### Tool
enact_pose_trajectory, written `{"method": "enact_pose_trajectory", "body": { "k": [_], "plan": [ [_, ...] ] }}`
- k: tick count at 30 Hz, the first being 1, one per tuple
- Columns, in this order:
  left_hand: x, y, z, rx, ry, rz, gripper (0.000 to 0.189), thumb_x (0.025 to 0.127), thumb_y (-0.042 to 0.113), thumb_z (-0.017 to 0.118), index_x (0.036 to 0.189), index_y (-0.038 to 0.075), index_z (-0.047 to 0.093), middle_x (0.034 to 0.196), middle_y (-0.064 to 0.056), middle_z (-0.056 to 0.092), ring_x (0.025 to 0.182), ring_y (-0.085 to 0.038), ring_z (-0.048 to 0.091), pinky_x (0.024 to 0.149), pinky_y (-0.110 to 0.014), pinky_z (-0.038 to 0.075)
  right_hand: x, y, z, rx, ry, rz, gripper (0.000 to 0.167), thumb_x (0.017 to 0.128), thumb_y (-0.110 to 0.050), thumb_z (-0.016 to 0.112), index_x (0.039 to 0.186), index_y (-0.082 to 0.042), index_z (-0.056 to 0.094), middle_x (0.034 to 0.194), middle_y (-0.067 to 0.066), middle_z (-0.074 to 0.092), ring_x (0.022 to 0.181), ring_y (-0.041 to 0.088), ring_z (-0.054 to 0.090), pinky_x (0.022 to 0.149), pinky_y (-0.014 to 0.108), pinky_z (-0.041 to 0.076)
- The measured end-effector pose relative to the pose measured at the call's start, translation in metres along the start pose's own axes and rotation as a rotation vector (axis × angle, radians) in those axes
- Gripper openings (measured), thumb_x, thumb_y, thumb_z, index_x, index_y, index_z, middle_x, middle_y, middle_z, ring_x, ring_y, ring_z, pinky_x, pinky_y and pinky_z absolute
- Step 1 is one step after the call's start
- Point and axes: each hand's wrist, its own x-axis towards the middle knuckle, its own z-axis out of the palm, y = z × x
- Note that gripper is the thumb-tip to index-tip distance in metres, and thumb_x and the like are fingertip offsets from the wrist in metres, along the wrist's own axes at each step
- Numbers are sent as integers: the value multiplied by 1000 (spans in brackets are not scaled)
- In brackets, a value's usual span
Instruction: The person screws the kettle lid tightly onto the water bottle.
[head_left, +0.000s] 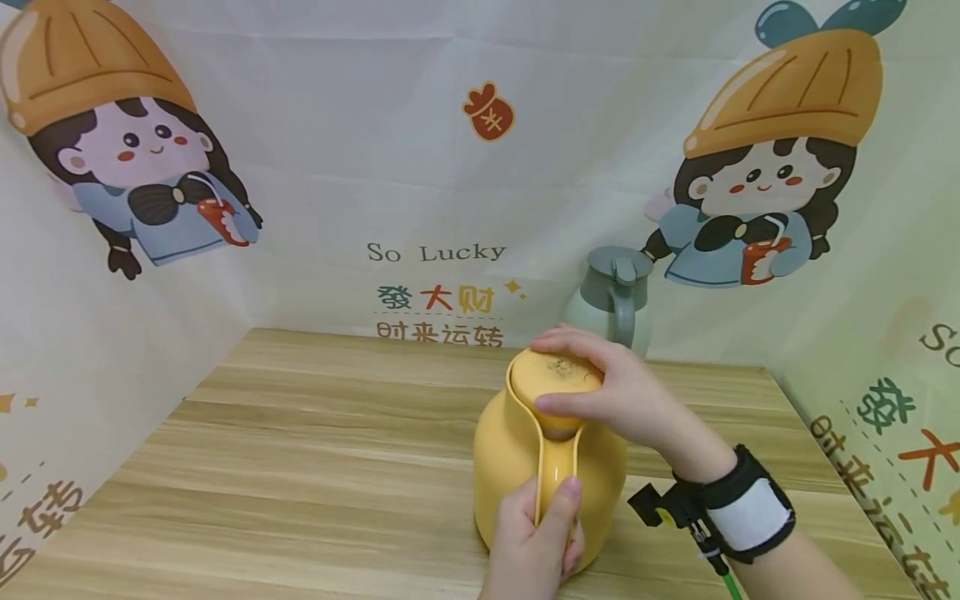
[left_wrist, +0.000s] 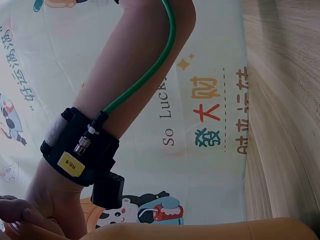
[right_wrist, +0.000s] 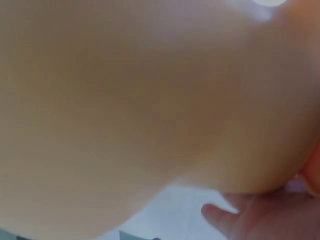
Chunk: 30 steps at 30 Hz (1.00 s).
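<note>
A yellow vacuum jug [head_left: 498, 475] stands upright on the wooden table, its handle [head_left: 557, 460] facing me in the head view. My left hand [head_left: 534, 533] grips that handle, thumb along its top. Around the round yellow lid [head_left: 551, 390] curl the thumb and fingers of my right hand [head_left: 630, 392]. The lid sits in the jug's mouth; a small dark print marks its top. In the right wrist view the jug's body [right_wrist: 125, 110] fills most of the picture, blurred, with part of a hand at the lower right. Along the bottom of the left wrist view runs the jug's edge [left_wrist: 200, 231].
Behind the jug stands a pale green jug [head_left: 579, 312] with a grey-green top and handle, near the back wall. Printed cloth [head_left: 337, 167] encloses the wooden table [head_left: 300, 467] at the back and sides. A strapped camera [head_left: 663, 508] with a green cable sits on my right wrist.
</note>
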Motion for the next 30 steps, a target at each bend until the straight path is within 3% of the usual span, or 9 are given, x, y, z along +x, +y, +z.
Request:
{"method": "enact_pose_trajectory", "body": {
  "k": [5,14,30],
  "plan": [
    [0,1,0,2,3,-1,40,102,13,45,67,-7,42,43,-25,33,38,-2,34,36,-14,28,-4,-7,8,-22,80,73,56,75,-36,82,125,-21,62,131,-6,54,118,17,49,98,43,37],
    [-1,0,2,1,12,-8,40,102,13,45,68,-7,42,44,-26,32,38,-3,34,37,-14,28,-9,-19,18,-103,168,172,60,78,-43,77,129,-17,58,136,-1,50,126,22,43,102,47,35],
    [0,0,2,-4,18,-12,41,102,14,45,68,-8,42,44,-25,32,37,-3,33,37,-14,28,-11,-32,36,-290,303,164,58,85,-39,70,130,-5,56,132,14,52,122,32,39,101,47,27]
  ]
}}
